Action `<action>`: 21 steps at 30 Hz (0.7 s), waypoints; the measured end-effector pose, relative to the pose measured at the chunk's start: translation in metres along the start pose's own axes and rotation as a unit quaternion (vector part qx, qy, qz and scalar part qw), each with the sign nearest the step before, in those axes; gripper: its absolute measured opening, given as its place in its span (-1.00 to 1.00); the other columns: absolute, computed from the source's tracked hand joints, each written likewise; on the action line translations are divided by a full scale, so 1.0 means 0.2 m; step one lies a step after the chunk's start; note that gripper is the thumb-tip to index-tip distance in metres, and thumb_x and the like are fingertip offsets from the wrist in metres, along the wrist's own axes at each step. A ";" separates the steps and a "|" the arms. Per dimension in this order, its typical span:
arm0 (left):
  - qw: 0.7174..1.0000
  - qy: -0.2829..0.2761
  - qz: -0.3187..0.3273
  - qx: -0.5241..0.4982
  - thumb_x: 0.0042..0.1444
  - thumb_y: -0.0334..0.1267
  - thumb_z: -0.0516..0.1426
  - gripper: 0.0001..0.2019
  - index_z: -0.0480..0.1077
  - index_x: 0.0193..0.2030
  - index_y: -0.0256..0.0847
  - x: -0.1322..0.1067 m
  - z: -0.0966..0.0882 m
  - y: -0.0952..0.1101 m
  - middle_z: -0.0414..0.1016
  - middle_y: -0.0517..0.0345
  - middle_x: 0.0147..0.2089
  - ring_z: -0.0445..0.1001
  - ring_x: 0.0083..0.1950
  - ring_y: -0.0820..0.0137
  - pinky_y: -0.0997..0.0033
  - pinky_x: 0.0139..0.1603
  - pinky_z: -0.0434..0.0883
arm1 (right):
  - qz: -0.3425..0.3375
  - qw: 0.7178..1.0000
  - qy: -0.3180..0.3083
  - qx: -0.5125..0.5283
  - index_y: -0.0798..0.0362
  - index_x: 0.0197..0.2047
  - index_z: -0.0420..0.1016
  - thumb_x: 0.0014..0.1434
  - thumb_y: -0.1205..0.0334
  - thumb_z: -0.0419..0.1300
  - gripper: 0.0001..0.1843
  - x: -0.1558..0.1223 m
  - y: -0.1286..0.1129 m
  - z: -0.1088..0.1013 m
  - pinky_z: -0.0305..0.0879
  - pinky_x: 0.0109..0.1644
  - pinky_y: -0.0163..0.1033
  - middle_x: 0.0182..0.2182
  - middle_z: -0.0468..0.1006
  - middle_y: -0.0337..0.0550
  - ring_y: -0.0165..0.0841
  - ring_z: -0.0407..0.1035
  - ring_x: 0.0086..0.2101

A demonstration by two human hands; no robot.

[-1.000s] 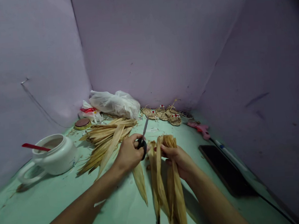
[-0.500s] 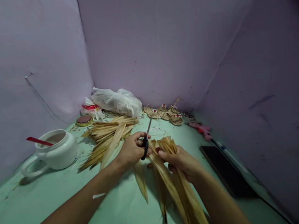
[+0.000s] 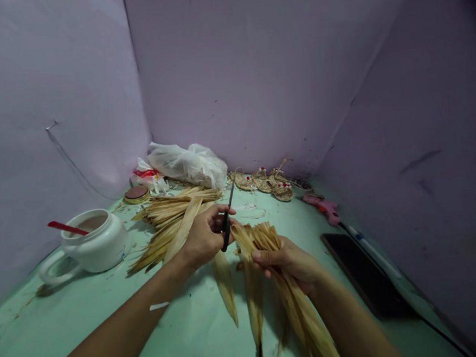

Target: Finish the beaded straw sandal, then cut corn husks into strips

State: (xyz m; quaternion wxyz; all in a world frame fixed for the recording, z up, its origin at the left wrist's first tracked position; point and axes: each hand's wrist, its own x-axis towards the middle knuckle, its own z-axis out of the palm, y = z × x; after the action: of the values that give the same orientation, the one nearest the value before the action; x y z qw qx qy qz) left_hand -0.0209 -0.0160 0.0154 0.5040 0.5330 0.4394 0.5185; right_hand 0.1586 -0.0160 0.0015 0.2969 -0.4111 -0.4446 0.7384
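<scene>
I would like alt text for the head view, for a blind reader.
A person's left hand holds black scissors beside dry leaves gripped in the right hand, above a green table. Beyond lie a leaf pile, a plastic bag and beaded woven pieces; a white pot stands at left.

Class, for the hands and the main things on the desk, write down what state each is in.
Left hand: closed on the scissors
Right hand: closed around dry leaves
Scissors: held, tips pointing toward the back wall
Dry leaves: bunched, ends trailing toward the person
Leaf pile: lying down, spread out
Mug: upright, uncovered, red stick leaning inside
Plastic bag: crumpled, lying by the back wall
Phone: lying flat, screen dark
Glue gun: lying down
</scene>
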 end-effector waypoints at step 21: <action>0.947 -0.249 -0.024 0.203 -0.18 -0.24 0.10 -0.74 0.39 -0.30 -0.29 0.01 -0.10 0.01 0.38 0.21 -0.42 0.28 -0.44 0.46 0.57 -0.52 0.15 | -0.171 0.933 0.275 -0.156 0.10 -0.61 0.30 -0.27 0.14 0.35 -0.69 0.00 -0.04 -0.10 -0.16 -0.64 -0.35 -0.77 0.13 -0.41 -0.56 -0.03 -0.70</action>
State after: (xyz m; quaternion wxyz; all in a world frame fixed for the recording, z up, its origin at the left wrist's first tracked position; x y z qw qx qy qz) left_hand -0.0411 -0.0121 0.0169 0.4908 0.7251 0.4090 0.2570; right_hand 0.1760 -0.0041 0.0044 0.4617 -0.5570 -0.5184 0.4559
